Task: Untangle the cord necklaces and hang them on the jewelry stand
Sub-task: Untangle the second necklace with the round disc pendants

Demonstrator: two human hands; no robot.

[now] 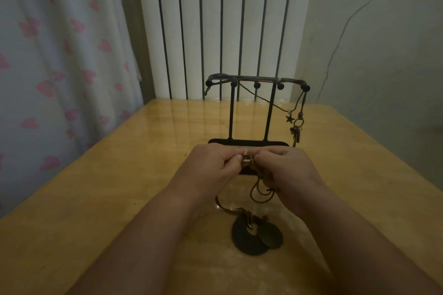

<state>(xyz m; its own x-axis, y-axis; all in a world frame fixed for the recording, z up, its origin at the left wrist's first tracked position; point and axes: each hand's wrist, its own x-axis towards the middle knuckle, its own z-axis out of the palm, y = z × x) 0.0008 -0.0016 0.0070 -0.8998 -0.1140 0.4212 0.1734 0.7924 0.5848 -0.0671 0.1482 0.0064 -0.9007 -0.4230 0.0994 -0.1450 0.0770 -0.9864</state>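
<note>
A black metal jewelry stand [251,112] rises at the middle of the wooden table [96,199]. A cord necklace with a star charm [289,118] and a cluster of small pendants [296,133] hangs from its right end. Just in front of the stand's base, my left hand [211,167] and my right hand [282,170] both pinch a brown cord necklace [249,159] between their fingertips. Its loops [260,193] hang down to the table. Its dark round disc pendants [256,235] lie on the table between my forearms.
A white ribbed radiator [215,19] stands behind the table's far edge. A curtain with pink hearts [60,67] hangs at the left. A pale wall [383,43] is at the right.
</note>
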